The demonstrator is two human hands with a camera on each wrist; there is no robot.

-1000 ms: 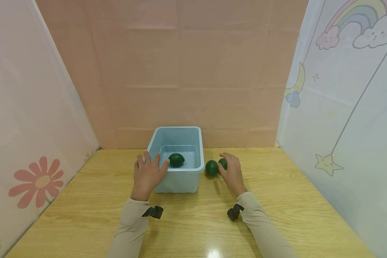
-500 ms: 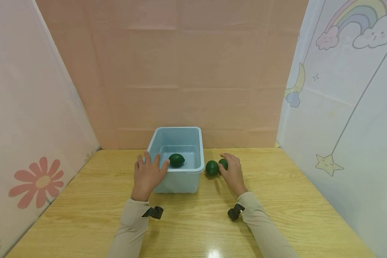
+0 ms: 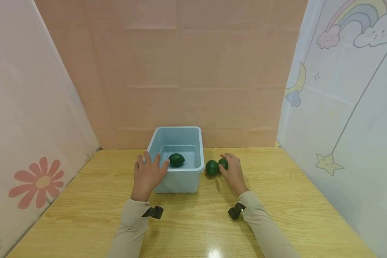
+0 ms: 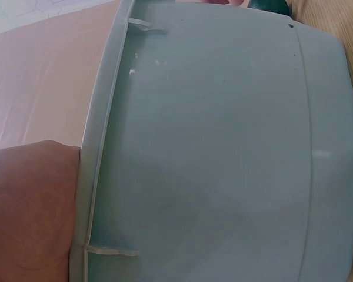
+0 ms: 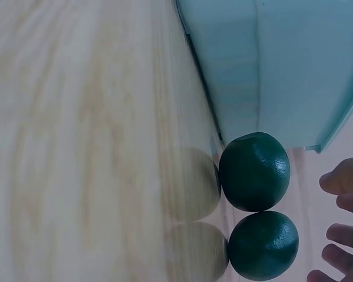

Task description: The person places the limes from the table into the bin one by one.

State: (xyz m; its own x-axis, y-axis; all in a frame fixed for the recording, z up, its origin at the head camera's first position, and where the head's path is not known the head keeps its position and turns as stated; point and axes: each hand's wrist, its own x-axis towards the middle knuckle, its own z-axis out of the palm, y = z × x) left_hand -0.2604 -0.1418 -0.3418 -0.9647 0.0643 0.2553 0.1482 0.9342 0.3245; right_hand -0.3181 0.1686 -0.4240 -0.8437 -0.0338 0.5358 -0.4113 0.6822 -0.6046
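Observation:
A light blue plastic bin (image 3: 178, 182) stands on the table, and a glossy dark green fruit (image 3: 176, 160) with a pointed end lies inside it. My left hand (image 3: 148, 177) rests at the bin's near left rim with its fingers spread. Two more dark green fruits sit side by side to the right of the bin: a nearer-bin fruit (image 3: 211, 167) and an outer fruit (image 3: 223, 163), partly covered by my right hand (image 3: 233, 174). In the right wrist view the loosely bent fingers (image 5: 344, 176) are above both fruits, with a gap between. Whether they are avocados or limes I cannot tell.
The wooden table (image 3: 277, 215) reaches back to a plain peach-coloured backdrop (image 3: 187, 71). Printed cloth walls stand at the left (image 3: 29, 107) and at the right (image 3: 351, 125). A small black camera is strapped to each wrist.

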